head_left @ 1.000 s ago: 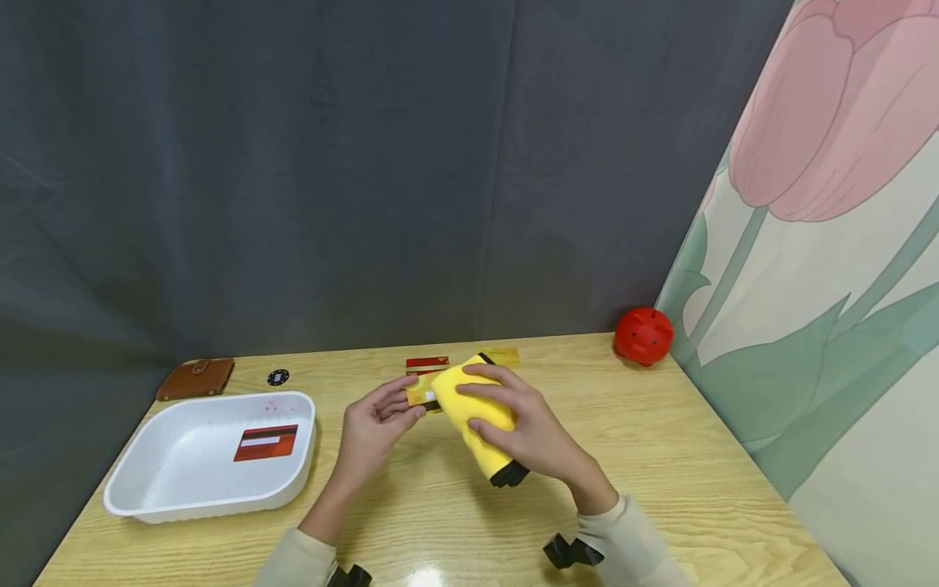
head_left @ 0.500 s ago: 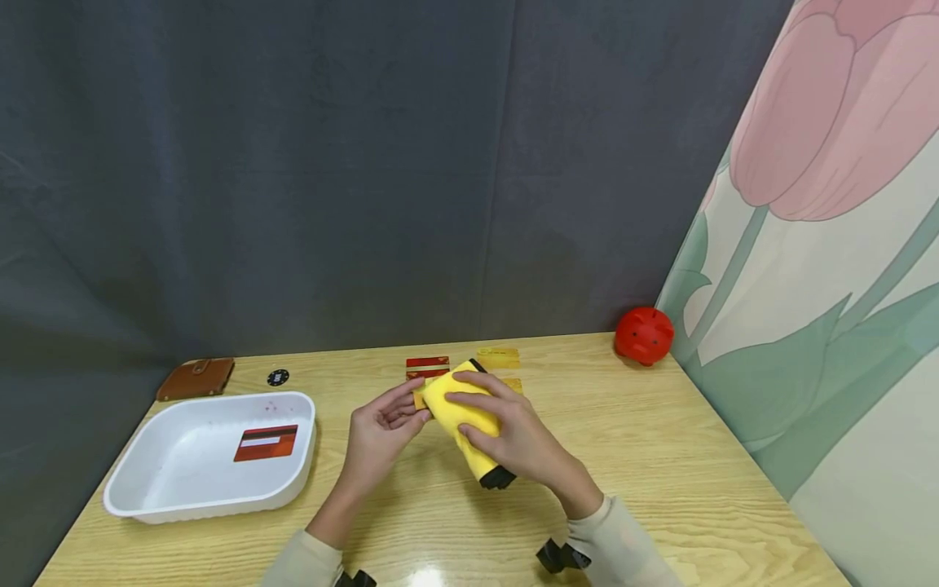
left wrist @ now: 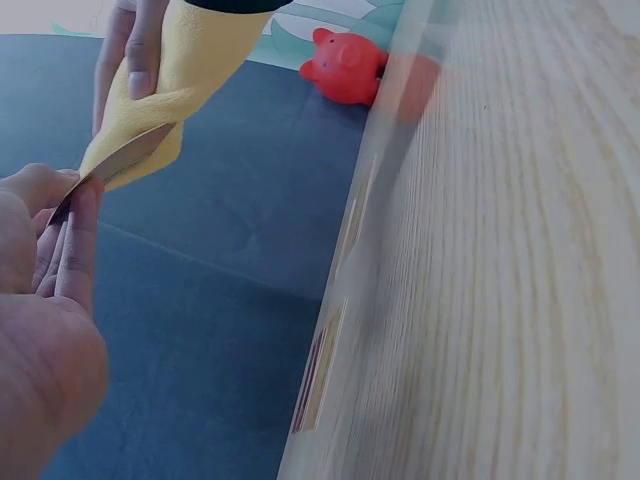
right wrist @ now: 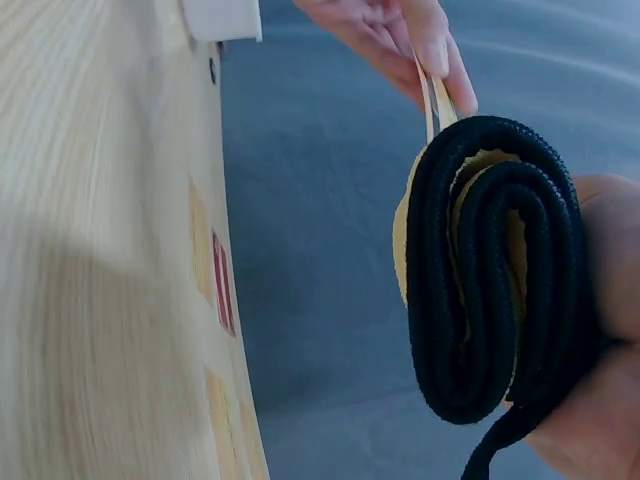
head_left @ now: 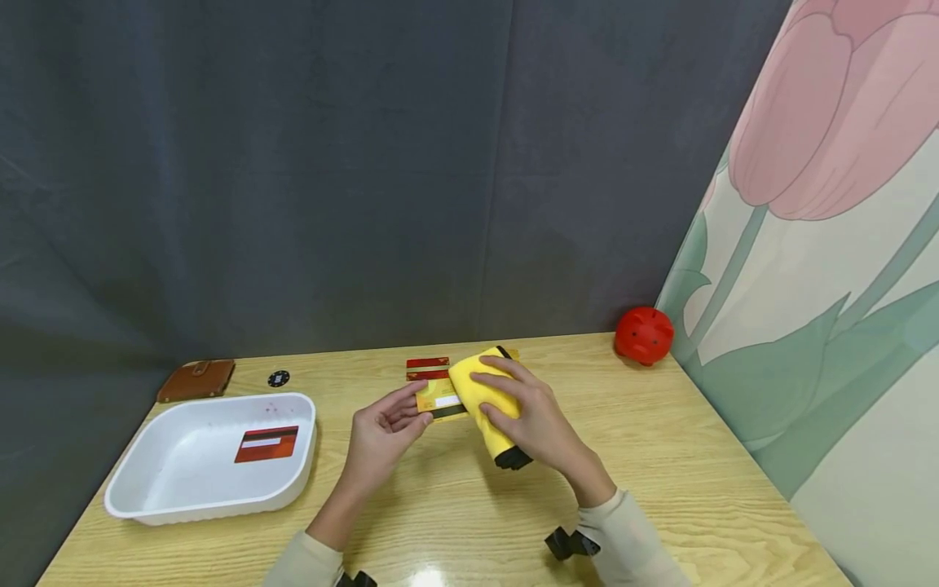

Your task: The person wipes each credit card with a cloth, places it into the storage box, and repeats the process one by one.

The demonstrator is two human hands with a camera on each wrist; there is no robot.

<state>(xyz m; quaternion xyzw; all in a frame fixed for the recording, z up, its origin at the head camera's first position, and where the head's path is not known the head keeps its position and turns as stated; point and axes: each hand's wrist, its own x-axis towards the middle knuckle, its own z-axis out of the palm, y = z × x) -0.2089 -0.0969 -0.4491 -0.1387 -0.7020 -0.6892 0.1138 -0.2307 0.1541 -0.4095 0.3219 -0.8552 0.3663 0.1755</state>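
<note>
A yellow bank card [head_left: 443,401] with a dark stripe and a white strip is pinched at its left end by my left hand [head_left: 376,436], above the table. My right hand [head_left: 534,416] grips a folded yellow cloth [head_left: 469,385] with black edging. The cloth covers the card's right end; in the left wrist view, the card [left wrist: 130,155] lies against the cloth [left wrist: 205,60] and looks slightly bent. Seen from the right wrist, the rolled black hem [right wrist: 445,290] faces the camera and hides part of the card.
Behind my hands a red card [head_left: 428,364] lies on the wooden table [head_left: 660,465]; yellow cards there are mostly hidden. At left, a white tray [head_left: 183,507] holds a red-orange card [head_left: 266,444]. Beyond it are a brown wallet [head_left: 196,381] and a black chip [head_left: 279,378]. A red piggy bank [head_left: 643,336] stands back right.
The cloth first slid left over the card, nearly to my left fingers, then back right and slightly up, baring more of the card. My left hand shifted slightly right, still holding the card.
</note>
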